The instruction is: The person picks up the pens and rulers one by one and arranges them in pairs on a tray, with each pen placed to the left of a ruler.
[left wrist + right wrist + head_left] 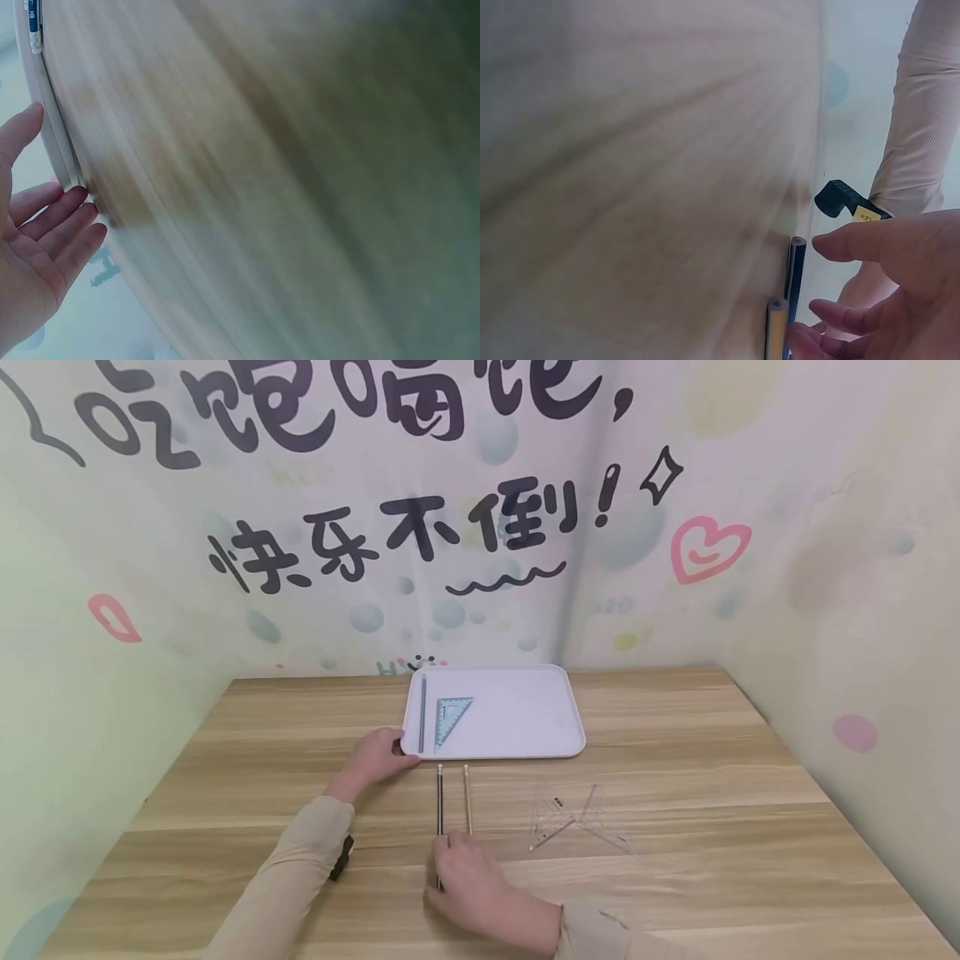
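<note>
A white tray (525, 727) lies at the back middle of the wooden table, with a grey ruler (422, 714) and a blue set square (450, 717) in its left part. My left hand (378, 756) is at the tray's front left corner; in the left wrist view its straight fingers (64, 217) touch the tray rim (56, 142). A dark pencil (439, 797) and a light wooden pencil (467, 797) lie side by side in front of the tray. My right hand (465, 877) covers their near ends, fingers loosely curved by the dark pencil (795, 270) and light pencil (775, 330).
Two clear plastic set squares (551, 818) (603, 822) lie on the table to the right of the pencils. Printed walls close in the table at the back and both sides. A black wrist mount (840, 196) sits on my left sleeve (922, 112).
</note>
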The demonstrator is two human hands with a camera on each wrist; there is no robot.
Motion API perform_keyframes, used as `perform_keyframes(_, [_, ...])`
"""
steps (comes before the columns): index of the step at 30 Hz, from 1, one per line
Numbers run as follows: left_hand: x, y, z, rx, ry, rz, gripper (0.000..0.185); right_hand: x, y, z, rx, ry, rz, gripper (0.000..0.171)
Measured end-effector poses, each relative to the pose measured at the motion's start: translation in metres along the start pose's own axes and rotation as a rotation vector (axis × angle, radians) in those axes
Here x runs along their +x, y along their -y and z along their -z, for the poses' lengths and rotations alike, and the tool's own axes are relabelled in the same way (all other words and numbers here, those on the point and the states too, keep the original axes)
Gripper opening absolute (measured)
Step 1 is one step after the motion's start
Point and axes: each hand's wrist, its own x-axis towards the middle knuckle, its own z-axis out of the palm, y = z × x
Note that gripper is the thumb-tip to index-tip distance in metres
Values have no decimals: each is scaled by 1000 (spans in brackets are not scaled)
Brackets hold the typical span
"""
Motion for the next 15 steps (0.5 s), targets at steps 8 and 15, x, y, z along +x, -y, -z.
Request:
perform_keyframes(8, [1, 1, -1, 17, -4, -9, 24, 2, 0, 0, 19, 11, -36, 36])
perform_keyframes(15, [2, 1, -2, 28, -6, -6, 26, 7, 0, -3, -9, 11, -46, 29])
